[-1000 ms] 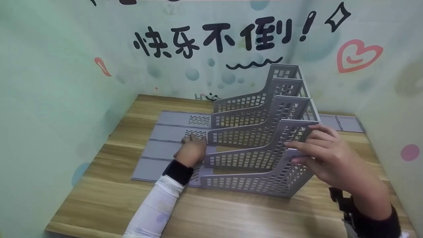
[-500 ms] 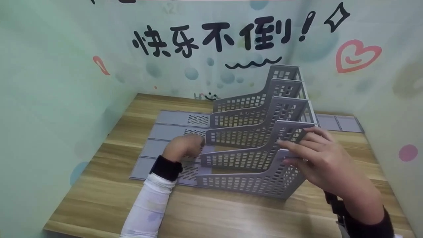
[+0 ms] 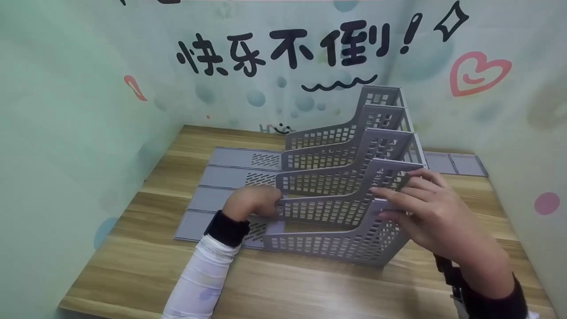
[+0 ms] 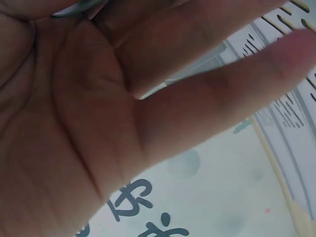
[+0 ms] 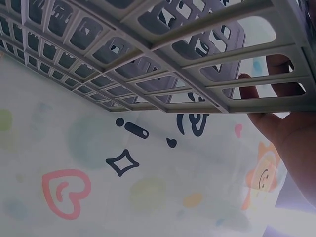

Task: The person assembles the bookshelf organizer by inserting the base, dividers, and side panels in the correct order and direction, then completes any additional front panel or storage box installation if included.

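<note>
A grey plastic file rack (image 3: 325,246) stands on the table in the head view, its several upright dividers pierced with square holes. My left hand (image 3: 252,201) grips the low front end of the second-nearest divider (image 3: 321,208). The left wrist view shows the palm (image 4: 64,118) and outer fingers, with the thumb and the grip itself out of sight. At the tall back end, my right hand (image 3: 432,208) holds the nearest two dividers, fingers spread over their upper corners. From below, the right wrist view shows the rack's open back frame (image 5: 163,108) with fingers (image 5: 249,91) behind its bars.
Flat grey panels (image 3: 212,197) with slotted patches lie left of the dividers. Another flat grey panel (image 3: 469,165) lies behind the rack at the right. A printed cloth (image 3: 248,97) walls the wooden table (image 3: 283,288) at the back and sides.
My left hand has moved from flat over the slotted panels to the second-nearest divider's front end, and that end has shifted slightly. My right hand keeps its hold, slightly further left.
</note>
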### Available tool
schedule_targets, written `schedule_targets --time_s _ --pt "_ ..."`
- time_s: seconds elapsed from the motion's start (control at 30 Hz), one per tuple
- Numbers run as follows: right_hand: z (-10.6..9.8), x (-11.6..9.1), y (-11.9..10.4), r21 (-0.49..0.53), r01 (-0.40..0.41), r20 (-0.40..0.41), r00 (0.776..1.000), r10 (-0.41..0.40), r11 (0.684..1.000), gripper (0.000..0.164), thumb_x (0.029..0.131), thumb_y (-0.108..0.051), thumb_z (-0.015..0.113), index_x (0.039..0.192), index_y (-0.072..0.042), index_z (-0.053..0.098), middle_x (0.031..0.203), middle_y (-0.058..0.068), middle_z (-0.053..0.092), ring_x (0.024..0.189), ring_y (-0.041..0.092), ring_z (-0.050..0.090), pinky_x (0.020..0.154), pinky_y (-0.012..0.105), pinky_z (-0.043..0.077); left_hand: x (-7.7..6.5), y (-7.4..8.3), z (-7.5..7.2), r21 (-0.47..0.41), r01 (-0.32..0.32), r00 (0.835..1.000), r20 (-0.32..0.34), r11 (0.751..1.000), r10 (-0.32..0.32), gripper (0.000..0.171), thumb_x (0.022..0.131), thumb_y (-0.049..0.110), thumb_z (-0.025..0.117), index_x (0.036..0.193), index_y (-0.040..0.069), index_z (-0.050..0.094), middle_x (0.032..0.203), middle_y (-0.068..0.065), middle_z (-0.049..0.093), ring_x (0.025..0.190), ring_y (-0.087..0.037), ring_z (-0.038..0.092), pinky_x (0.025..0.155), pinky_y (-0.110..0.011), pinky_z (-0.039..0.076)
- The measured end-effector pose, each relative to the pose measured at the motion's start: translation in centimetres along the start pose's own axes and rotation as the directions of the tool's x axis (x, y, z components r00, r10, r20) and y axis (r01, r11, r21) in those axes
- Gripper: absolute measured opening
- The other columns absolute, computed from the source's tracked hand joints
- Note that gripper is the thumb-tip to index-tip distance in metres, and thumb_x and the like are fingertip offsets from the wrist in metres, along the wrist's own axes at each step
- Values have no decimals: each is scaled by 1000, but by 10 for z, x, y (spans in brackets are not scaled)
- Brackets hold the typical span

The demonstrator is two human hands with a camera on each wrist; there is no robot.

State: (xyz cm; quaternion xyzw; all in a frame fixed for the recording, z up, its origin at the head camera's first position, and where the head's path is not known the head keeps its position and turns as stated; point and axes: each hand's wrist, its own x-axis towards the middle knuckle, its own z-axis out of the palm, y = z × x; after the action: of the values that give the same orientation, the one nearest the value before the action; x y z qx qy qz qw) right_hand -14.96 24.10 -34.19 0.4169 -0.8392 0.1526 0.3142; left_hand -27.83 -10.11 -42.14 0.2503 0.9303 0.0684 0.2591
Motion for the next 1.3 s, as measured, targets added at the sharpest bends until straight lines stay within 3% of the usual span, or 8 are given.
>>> schedule_targets --time_s 0.27,0.53,0.7,0.77,0.87,1.03,1.13,1.3 --pt "-3 -2 1 -6 7 -2 1000 -7 1000 44 108 -49 56 127 -17 79 86 0 79 76 15 62 106 43 44 4 3 0 22 -18 1000 1 1000 18 24 102 21 64 81 11 57 81 -2 56 70 -19 50 60 -31 42" --pt "-2 -2 2 0 22 -31 999 -22 1000 43 108 -48 58 126 -16 79 80 -3 74 75 14 59 110 39 42 6 7 0 -47 30 999 23 998 -29 6 88 4 62 85 10 63 78 -1 55 69 -18 49 60 -30 42" --pt "-1 -2 2 1 17 -25 1000 -17 1000 43 108 -48 58 127 -17 79 80 -4 75 75 14 58 110 38 42 10 -5 -2 -87 99 995 39 991 -96 18 82 -2 62 97 8 67 87 -2 60 76 -20 53 66 -32 46" --pt "-1 -2 2 -1 16 -20 1000 -16 1000 43 108 -49 57 127 -17 79 82 -4 76 76 14 58 110 39 42 13 -12 -4 -90 149 989 9 985 -148 23 81 -4 64 101 7 66 94 -5 64 81 -22 56 71 -35 51" --pt "1 -2 1 7 11 -32 999 -11 1000 43 107 -49 58 127 -17 79 82 -4 76 76 15 59 107 42 43 22 -26 -3 -139 173 976 -106 975 -188 35 82 -2 71 116 2 67 110 -11 70 96 -26 65 86 -42 60" --pt "4 -1 0 23 -1 -54 999 2 1000 44 106 -51 58 125 -17 80 83 -4 77 76 16 61 104 47 45 48 -47 8 -300 -4 960 -270 954 -81 47 88 10 82 133 4 67 123 -14 74 114 -30 70 105 -47 58" --pt "5 1 0 22 0 -44 999 1 1000 44 107 -51 58 125 -17 80 86 -3 79 77 17 63 104 48 46 61 -54 13 -344 -68 950 -308 937 -44 32 86 7 83 116 5 75 110 -12 78 98 -25 72 97 -44 61" --pt "5 1 0 33 5 -66 998 -3 999 44 106 -50 59 123 -16 80 80 -3 76 75 17 60 102 47 46 68 -55 12 -260 -53 924 -379 964 -51 14 81 1 79 94 2 76 86 -8 74 73 -19 62 76 -40 61"
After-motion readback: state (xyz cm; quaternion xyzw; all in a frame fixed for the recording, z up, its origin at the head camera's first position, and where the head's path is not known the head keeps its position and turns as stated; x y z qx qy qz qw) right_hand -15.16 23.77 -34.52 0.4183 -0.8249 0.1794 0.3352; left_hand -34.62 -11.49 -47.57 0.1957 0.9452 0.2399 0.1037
